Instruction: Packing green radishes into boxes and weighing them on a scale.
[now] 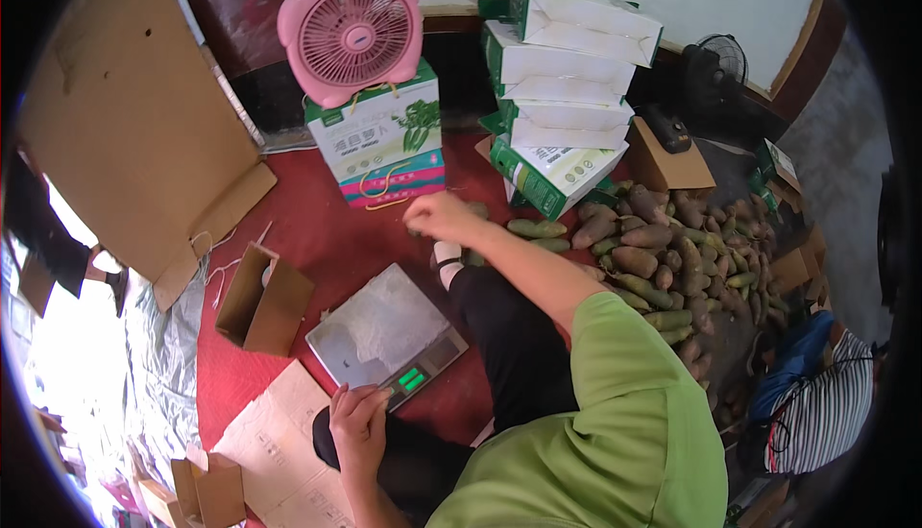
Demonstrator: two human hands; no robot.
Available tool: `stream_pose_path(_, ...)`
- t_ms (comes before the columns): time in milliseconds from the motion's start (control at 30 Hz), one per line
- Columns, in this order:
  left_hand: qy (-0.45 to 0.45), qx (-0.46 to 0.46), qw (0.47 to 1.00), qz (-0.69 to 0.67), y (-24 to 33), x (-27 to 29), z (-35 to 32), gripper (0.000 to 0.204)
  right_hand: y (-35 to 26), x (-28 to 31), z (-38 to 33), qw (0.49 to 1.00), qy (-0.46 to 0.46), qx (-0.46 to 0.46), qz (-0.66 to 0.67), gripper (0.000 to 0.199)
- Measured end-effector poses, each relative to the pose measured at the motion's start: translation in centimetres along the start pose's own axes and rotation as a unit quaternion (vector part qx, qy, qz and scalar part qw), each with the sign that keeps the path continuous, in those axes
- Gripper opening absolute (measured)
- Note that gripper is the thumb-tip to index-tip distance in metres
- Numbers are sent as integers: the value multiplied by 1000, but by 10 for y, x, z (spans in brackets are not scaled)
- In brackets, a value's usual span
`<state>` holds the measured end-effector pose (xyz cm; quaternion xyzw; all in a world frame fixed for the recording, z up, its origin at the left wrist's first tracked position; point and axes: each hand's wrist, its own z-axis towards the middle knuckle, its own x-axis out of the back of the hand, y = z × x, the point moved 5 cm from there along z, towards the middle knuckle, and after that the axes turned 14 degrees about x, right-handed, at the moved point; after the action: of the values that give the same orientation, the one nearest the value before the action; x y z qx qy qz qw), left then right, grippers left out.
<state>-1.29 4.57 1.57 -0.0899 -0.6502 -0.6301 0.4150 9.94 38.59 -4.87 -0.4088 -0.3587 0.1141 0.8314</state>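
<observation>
Many roots (pixel 663 264) heaped to the right of a lit scale (pixel 379 322)

A red mat (pixel 307 202) covers the middle of the floor. On the right, the roots lie in a loose brown-and-green pile. At the far side stand stacked white boxes (pixel 562 72); left of them a pink fan (pixel 353 34) rests on another box (pixel 370 139). The scale lies on the mat, its silver plate facing up, with a small carton (pixel 267 302) to its left. The right hand (pixel 447 219) is at the far side, fingers curled, near a foot (pixel 448 264); whether it grasps anything, I cannot tell. The left hand (pixel 357 422) is at the scale's near edge, fingers bent; its grip is equally unclear. The display (pixel 411 379) glows green.
</observation>
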Motion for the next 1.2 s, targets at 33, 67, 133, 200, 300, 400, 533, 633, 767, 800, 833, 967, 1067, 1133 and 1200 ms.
stream_pose_path(33,-20,6,1000,-7,-4,-10,6,13,18,27,-8,998,33,-48,-29,19)
stream_pose_path(67,-29,-11,999,-11,-7,-20,13,13,43,57,-19,994,79,-66,-42,19)
stream_pose_path(133,-41,22,998,-30,-3,-38,33,12,83,133,-29,978,174,-111,-16,17)
stream_pose_path(200,-33,60,998,-2,-14,-53,38,11,116,196,-47,947,260,-185,35,17)
stream_pose_path(300,-37,86,995,45,-24,-59,39,11,144,277,-75,884,368,-284,55,27)
stream_pose_path(400,-30,93,992,80,-36,-64,48,10,161,349,-95,838,467,-273,77,46)
stream_pose_path(533,-38,101,985,131,-46,-66,53,10,187,426,-116,784,564,-234,112,70)
stream_pose_path(633,-39,134,982,125,-40,-70,60,10,204,471,-121,754,607,-220,121,75)
stream_pose_path(767,-43,122,975,179,-48,-73,63,9,208,512,-111,757,602,-213,139,79)
stream_pose_path(800,-44,128,973,185,-46,-74,64,8,205,518,-107,749,613,-210,141,83)
stream_pose_path(833,-38,131,974,183,-44,-75,66,8,202,524,-102,741,623,-206,142,88)
stream_pose_path(967,-47,135,969,201,-51,-74,65,8,198,539,-77,764,598,-171,170,94)
stream_pose_path(1067,-56,165,963,205,-54,-72,64,10,193,537,-71,765,602,-160,164,90)
stream_pose_path(1133,-75,130,963,225,-55,-69,65,10,191,533,-74,756,622,-139,147,86)
stream_pose_path(1200,-95,142,955,244,-55,-70,66,11,185,525,-79,762,632,-91,110,77)
